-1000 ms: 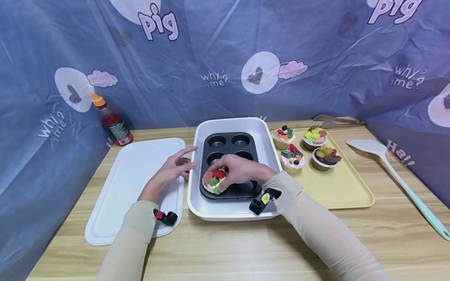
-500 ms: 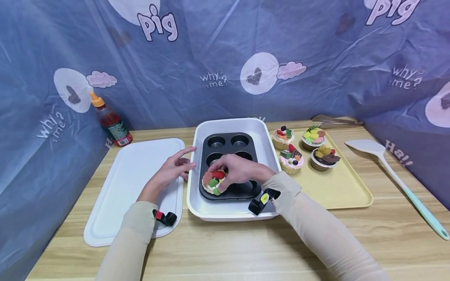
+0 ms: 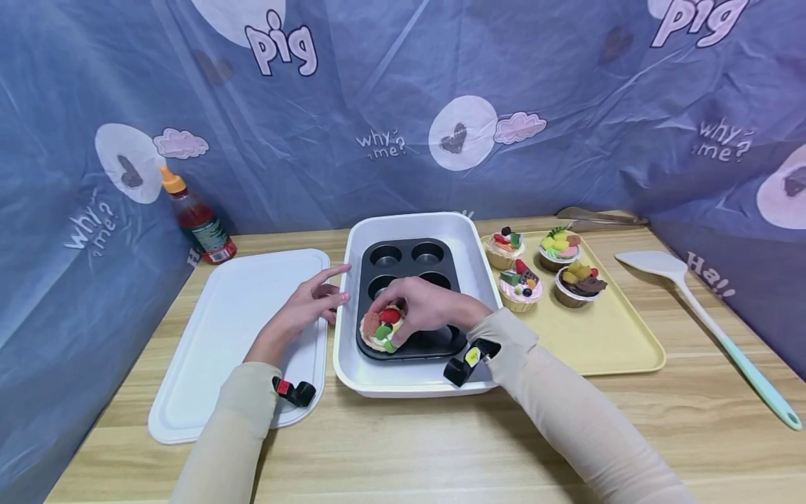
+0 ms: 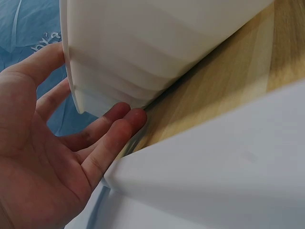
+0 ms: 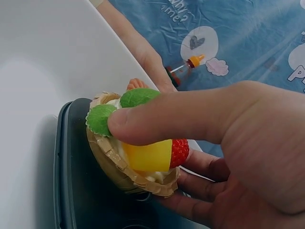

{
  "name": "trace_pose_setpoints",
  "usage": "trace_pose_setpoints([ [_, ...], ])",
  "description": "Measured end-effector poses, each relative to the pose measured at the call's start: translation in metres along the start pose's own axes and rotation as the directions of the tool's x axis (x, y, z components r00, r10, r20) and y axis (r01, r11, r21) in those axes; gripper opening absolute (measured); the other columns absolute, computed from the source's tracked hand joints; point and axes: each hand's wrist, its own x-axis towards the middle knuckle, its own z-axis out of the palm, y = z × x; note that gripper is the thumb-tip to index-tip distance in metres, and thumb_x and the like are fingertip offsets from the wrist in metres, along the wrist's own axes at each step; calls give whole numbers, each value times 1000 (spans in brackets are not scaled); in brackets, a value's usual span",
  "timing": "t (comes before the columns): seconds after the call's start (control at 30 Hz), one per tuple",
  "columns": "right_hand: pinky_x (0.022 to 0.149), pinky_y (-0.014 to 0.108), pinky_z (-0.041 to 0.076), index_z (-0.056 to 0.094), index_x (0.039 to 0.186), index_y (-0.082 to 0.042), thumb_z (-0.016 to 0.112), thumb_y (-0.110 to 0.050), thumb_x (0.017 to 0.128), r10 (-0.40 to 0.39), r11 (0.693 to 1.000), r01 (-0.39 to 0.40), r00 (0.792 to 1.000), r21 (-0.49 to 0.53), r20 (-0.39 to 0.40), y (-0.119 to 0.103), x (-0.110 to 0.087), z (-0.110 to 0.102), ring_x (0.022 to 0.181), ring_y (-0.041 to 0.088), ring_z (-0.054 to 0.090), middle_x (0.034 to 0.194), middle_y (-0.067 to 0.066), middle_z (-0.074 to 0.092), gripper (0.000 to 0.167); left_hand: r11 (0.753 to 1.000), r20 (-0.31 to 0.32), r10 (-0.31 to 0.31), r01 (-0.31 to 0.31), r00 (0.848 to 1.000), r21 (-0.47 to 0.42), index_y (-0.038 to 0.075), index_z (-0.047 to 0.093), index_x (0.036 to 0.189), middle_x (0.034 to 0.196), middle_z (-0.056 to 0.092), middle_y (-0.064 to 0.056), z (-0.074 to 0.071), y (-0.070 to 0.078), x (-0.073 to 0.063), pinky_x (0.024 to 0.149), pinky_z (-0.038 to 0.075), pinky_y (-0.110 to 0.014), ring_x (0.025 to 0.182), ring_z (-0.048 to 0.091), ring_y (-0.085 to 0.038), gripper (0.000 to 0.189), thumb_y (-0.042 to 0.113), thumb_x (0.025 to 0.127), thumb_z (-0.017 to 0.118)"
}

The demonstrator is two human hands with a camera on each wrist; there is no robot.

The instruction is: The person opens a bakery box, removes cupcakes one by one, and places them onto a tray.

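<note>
My right hand (image 3: 423, 304) grips a fruit-topped cupcake (image 3: 380, 330) with green leaves, a red strawberry and a yellow piece. It sits at the near-left cup of a black muffin pan (image 3: 409, 353), inside a deep white tray (image 3: 359, 374). In the right wrist view the thumb presses on the green leaf (image 5: 100, 120) and the other fingers reach round the far side of the cake. My left hand (image 3: 302, 308) is at the white tray's left side, fingers loosely bent. In the left wrist view its fingertips (image 4: 57, 52) lie along the tray's rim and outer wall.
Several cupcakes (image 3: 521, 288) stand on a yellow tray (image 3: 604, 343) at right. Beyond it lies a white spatula (image 3: 711, 315) with a mint handle. A flat white tray (image 3: 233, 329) is under the left wrist. A sauce bottle (image 3: 204, 227) stands back left, before a blue cloth (image 3: 352, 91).
</note>
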Motion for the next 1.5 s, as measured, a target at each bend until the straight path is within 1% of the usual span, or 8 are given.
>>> trace_pose_setpoints([
  [0.2, 75, 23, 50, 75, 118, -16, 93, -10, 67, -42, 999, 41, 999, -24, -13, 1, 1, 0, 96, 13, 54, 111, -2, 69, 54, 1000, 1, 11, -11, 1000, -7, 25, 40, 155, 128, 57, -25, 0, 0, -1, 68, 59, -28, 86, 64, -14, 63, 26, 99, 67],
  [0.57, 87, 28, 52, 76, 118, -17, 92, -5, 66, -36, 999, 35, 999, -14, -33, -2, -2, -2, 106, 15, 56, 116, 0, 68, 56, 1000, 3, 17, -17, 1000, -20, 27, 42, 155, 128, 58, -23, 0, 0, -1, 69, 60, -30, 92, 63, -16, 62, 24, 98, 67],
  [0.7, 91, 28, 51, 75, 119, -16, 92, -3, 66, -30, 999, 31, 997, 21, -70, -3, -2, -1, 107, 15, 57, 118, 2, 66, 57, 999, 12, 28, -27, 1000, -21, 25, 41, 155, 127, 57, -24, -1, 0, -3, 70, 60, -30, 91, 63, -16, 63, 24, 98, 67],
  [0.8, 88, 29, 52, 75, 120, -16, 92, -3, 65, -25, 997, 32, 994, 64, -108, -3, -2, -1, 104, 16, 56, 117, 3, 65, 58, 999, 17, 30, -30, 999, -18, 25, 40, 156, 127, 57, -24, -2, 1, -3, 70, 60, -30, 90, 62, -15, 63, 24, 98, 67],
  [0.93, 85, 38, 55, 75, 120, -15, 93, -6, 65, -32, 992, 50, 988, 113, -151, -3, -2, -4, 102, 16, 56, 116, 2, 66, 59, 1000, 19, 24, -24, 1000, -16, 26, 41, 155, 127, 58, -23, -2, 1, -3, 71, 60, -30, 93, 61, -15, 62, 25, 99, 66],
  [1.07, 89, 43, 57, 74, 121, -16, 94, -11, 66, -28, 989, 54, 983, 139, -180, -6, -4, -9, 105, 16, 58, 116, 1, 67, 59, 1000, 23, 17, -16, 1000, -16, 27, 41, 155, 127, 58, -22, -2, 2, -2, 72, 60, -30, 97, 61, -16, 62, 26, 99, 66],
  [1.33, 92, 39, 57, 74, 123, -18, 94, -19, 69, 17, 981, 32, 968, 192, -249, -17, -17, -25, 106, 17, 62, 118, 0, 69, 58, 999, 23, 1, 0, 1000, -35, 28, 41, 155, 127, 59, -21, 1, 3, 0, 72, 60, -31, 96, 62, -16, 62, 25, 99, 67],
  [1.5, 85, 34, 56, 73, 125, -18, 93, -18, 71, 73, 983, -20, 955, 184, -286, -24, -31, -43, 101, 19, 60, 117, 3, 69, 58, 999, 10, 13, -13, 1000, -38, 27, 42, 154, 125, 59, -22, -2, 3, -2, 70, 60, -30, 92, 63, -15, 61, 24, 98, 67],
])
